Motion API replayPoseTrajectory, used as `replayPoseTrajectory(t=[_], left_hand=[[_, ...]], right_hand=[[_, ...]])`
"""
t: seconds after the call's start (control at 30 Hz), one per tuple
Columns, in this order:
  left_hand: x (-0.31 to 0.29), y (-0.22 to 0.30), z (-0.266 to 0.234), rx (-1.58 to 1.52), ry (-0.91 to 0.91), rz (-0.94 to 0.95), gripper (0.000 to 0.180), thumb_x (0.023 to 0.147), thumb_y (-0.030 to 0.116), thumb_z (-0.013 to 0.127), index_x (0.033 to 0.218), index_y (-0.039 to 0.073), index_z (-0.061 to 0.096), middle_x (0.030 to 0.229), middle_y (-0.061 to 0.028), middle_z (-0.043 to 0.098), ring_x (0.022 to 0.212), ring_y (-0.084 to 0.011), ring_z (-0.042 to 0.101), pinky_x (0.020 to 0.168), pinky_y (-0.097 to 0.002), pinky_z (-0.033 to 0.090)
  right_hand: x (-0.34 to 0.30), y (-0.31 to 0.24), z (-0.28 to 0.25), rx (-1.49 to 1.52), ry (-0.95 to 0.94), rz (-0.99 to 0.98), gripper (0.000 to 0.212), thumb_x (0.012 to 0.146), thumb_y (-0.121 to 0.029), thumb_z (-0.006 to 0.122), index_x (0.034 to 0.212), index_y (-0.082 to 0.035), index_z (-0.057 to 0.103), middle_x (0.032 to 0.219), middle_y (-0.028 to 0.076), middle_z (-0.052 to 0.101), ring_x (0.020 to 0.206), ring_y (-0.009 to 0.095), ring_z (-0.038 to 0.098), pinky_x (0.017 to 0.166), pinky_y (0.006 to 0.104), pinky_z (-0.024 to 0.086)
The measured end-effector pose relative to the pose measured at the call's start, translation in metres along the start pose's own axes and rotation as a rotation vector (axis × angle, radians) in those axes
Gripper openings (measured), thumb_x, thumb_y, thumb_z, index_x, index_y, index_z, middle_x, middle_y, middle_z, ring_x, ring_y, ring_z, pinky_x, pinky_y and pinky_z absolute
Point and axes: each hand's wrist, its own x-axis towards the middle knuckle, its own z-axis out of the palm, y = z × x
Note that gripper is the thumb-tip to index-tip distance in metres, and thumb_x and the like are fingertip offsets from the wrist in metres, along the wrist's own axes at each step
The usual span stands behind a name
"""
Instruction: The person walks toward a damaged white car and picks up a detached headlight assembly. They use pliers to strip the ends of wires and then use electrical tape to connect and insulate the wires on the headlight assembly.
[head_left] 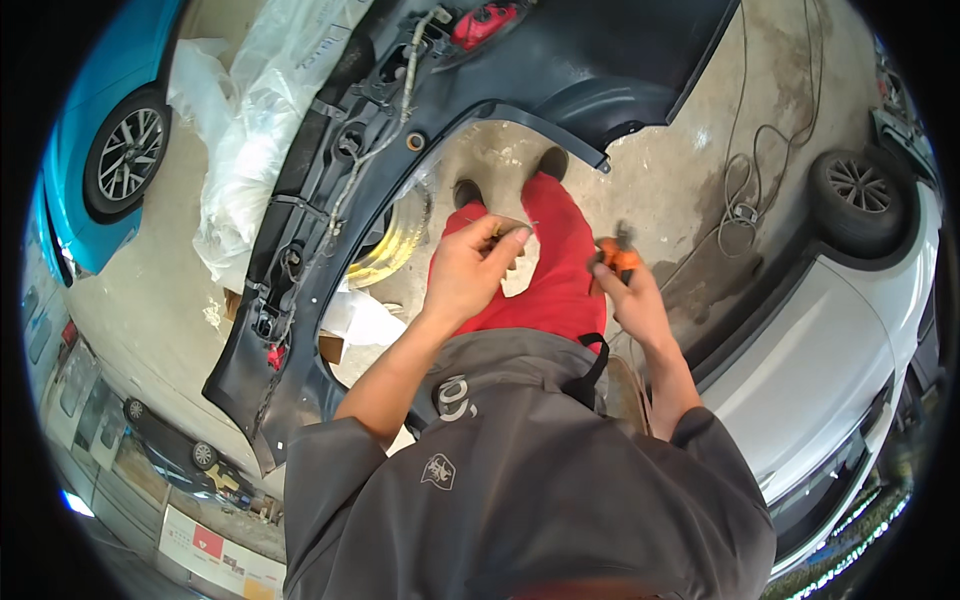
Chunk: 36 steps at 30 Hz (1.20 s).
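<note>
Your hands work in the open gap right of the dark bumper, its wheel-arch edge close by. Your left hand pinches a thin wire; your right hand, nearer the white car, grips orange-handled pliers.

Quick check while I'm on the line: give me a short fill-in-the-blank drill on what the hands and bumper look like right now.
1. The right hand grips a tool with ____ handles.
2. The left hand pinches a thin ____.
3. The person's trousers are ____.
4. The dark bumper lies on the person's ____ side.

Missing words: orange; wire; red; left
</note>
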Motion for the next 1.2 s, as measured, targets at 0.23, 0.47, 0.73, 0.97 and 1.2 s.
replayPoseTrajectory(t=[0.23,0.47,0.73,0.97,1.2], left_hand=[[0.056,-0.021,0.000,-0.067,0.109,0.119,0.017,0.105,0.011,0.074,0.116,-0.002,0.077,0.094,-0.0040,0.075,0.082,-0.0075,0.068,0.072,-0.0247,0.054],[0.124,-0.061,0.006,0.115,0.144,0.284,0.011,0.100,0.004,0.076,0.109,-0.004,0.076,0.091,-0.0090,0.074,0.080,-0.0143,0.072,0.071,-0.0293,0.056],[0.195,-0.083,-0.008,0.472,0.031,0.669,0.015,0.090,-0.002,0.083,0.103,-0.004,0.075,0.090,-0.0141,0.075,0.077,-0.0256,0.073,0.069,-0.0338,0.057],[0.251,-0.119,-0.038,0.533,0.024,1.086,0.018,0.087,-0.006,0.082,0.103,-0.005,0.075,0.092,-0.0155,0.075,0.075,-0.0262,0.071,0.065,-0.0342,0.056],[0.273,-0.151,-0.065,0.462,-0.001,1.155,0.015,0.087,-0.008,0.080,0.101,-0.006,0.075,0.089,-0.0155,0.074,0.074,-0.0262,0.072,0.065,-0.0338,0.056]], right_hand=[[0.096,-0.011,0.039,-0.392,-0.088,-0.434,0.041,0.102,-0.005,0.067,0.141,0.000,0.057,0.128,0.021,0.066,0.119,0.040,0.065,0.100,0.0452,0.053],[0.179,0.014,0.034,-0.415,-0.071,-0.631,0.044,0.097,-0.001,0.070,0.139,0.002,0.058,0.121,0.021,0.065,0.114,0.041,0.065,0.097,0.0462,0.053],[0.255,0.048,0.033,-0.575,0.174,-0.905,0.041,0.079,0.004,0.076,0.118,-0.001,0.066,0.108,0.015,0.066,0.097,0.038,0.064,0.084,0.0459,0.054],[0.300,0.063,0.046,-0.762,0.411,-1.085,0.045,0.072,-0.003,0.083,0.114,-0.004,0.068,0.107,0.011,0.066,0.094,0.032,0.065,0.081,0.0432,0.054],[0.317,0.082,0.077,-0.802,0.493,-1.114,0.049,0.073,-0.001,0.081,0.120,-0.004,0.066,0.114,0.012,0.065,0.102,0.034,0.065,0.085,0.0447,0.054]])
